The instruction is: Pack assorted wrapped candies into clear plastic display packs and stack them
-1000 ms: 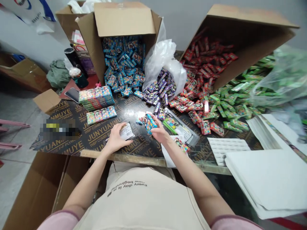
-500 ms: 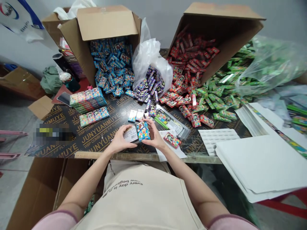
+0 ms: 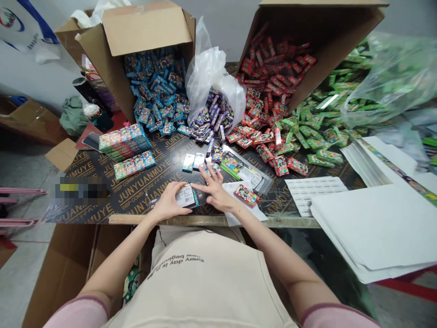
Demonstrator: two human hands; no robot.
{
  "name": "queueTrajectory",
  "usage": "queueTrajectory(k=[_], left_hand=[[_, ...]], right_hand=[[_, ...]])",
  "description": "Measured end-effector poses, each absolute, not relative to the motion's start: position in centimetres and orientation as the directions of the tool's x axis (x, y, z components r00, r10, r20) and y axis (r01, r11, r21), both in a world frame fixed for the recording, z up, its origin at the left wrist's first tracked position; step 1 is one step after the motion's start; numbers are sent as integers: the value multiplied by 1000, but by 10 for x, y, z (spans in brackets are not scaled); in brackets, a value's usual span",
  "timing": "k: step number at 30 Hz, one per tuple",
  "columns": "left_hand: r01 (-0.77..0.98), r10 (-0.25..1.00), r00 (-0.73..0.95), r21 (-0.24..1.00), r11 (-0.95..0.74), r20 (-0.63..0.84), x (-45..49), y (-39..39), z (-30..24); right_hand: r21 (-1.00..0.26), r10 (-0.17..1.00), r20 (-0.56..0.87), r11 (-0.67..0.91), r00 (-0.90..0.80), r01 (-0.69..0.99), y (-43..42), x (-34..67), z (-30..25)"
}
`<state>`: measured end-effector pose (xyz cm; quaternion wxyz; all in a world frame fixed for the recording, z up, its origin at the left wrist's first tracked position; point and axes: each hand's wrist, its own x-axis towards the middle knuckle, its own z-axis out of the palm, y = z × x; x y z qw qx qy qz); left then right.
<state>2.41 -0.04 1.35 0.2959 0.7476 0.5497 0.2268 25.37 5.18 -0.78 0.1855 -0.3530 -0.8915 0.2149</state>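
Near the middle of the table's (image 3: 167,171) front edge, the left hand (image 3: 170,200) curls around a barcoded packet (image 3: 185,197), hiding its left part, while the right hand (image 3: 215,189) spreads its fingers over the right end of a row of silvery packs (image 3: 199,160), any contact unclear. Toward the back edge, a crumpled clear bag (image 3: 208,68) partly covers purple packs (image 3: 213,114); a pixelated patch (image 3: 82,190) masks the left front corner.
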Motion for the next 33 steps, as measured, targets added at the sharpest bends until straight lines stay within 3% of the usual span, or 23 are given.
queueTrajectory(k=[4, 7, 9, 11, 13, 16, 20, 24, 29, 31, 33], left_hand=[[815, 914, 406, 452, -362, -1, 27, 5, 18], [859, 884, 463, 284, -426, -72, 29, 8, 17], [869, 878, 470, 223, -442, -94, 27, 9, 15], [882, 888, 451, 196, -430, -84, 21, 10, 13], [895, 909, 413, 206, -395, -54, 14, 13, 12], [890, 940, 342, 318, -327, 9, 5, 17, 9], [803, 943, 303, 495, -332, 139, 5, 23, 4], [735, 913, 347, 543, -407, 215, 16, 24, -2], [680, 854, 475, 527, -510, 213, 26, 22, -6], [655, 842, 497, 545, -522, 210, 25, 22, -5], [639, 854, 473, 582, -502, 217, 23, 24, -3]], right_hand=[[-357, 823, 180, 565, -539, 743, 115, 243, -10], [-248, 799, 68, 594, -598, 765, 156, 232, -17], [-231, 789, 28, 602, -613, 764, 171, 227, -20], [-286, 810, 95, 579, -578, 764, 173, 226, -17], [-415, 812, 229, 580, -537, 701, 164, 228, -10], [-549, 727, 365, 673, -581, 497, 135, 235, 3], [-410, 656, 285, 743, -699, 529, 87, 240, 15], [-324, 621, 138, 765, -772, 557, 59, 242, 17], [-402, 572, 96, 771, -814, 494, 59, 248, 11], [-486, 569, 170, 758, -804, 434, 60, 252, 3], [-559, 640, 289, 716, -712, 417, 56, 255, -7]])
